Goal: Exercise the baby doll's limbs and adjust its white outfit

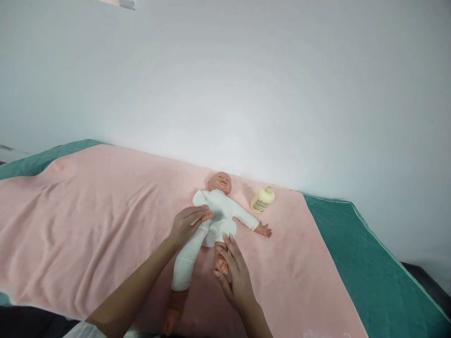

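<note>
A baby doll point(220, 206) with a white cloth body lies on its back, its head toward the wall. My left hand point(186, 224) is closed around the small hand point(207, 216) of one doll arm, which is drawn in over the torso. With thumb and fingers on either side, my right hand point(237, 277) grips the foot point(221, 265) of the doll's bent leg. The other leg point(185, 265) stretches out toward me, past my left forearm. On the right the doll's other arm point(246, 218) points outward.
A pale yellow bottle point(263, 199) with a printed label is tilted on the pink blanket point(105, 211), to the right of the doll's head. Green fabric point(366, 263) shows beneath the blanket at both sides. A pale wall point(225, 84) rises behind.
</note>
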Demonstrator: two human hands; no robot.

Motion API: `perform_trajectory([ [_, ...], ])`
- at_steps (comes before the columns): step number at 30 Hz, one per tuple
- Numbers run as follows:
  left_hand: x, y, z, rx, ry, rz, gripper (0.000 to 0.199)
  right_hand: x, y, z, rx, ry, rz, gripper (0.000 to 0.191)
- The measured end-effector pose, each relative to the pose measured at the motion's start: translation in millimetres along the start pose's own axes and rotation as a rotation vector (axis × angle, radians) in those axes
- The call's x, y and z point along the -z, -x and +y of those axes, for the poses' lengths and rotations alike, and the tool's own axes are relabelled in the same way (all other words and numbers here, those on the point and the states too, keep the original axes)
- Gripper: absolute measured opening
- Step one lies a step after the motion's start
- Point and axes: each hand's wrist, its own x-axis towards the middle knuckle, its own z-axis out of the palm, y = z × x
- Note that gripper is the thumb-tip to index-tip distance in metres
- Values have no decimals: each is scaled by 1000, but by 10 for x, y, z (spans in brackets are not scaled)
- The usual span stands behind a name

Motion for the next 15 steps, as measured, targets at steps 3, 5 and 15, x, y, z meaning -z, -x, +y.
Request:
perform_trajectory([
  [3, 116, -12, -51, 246, -80, 171, 21, 30, 150, -94, 13, 24, -3, 45],
  [5, 209, -13, -138, 419, -173, 233, 28, 34, 273, -161, 30, 49, -7, 43],
  [15, 519, 175, -719, 726, -524, 105, 50, -303, 931, -286, 78, 270, 138, 41],
])
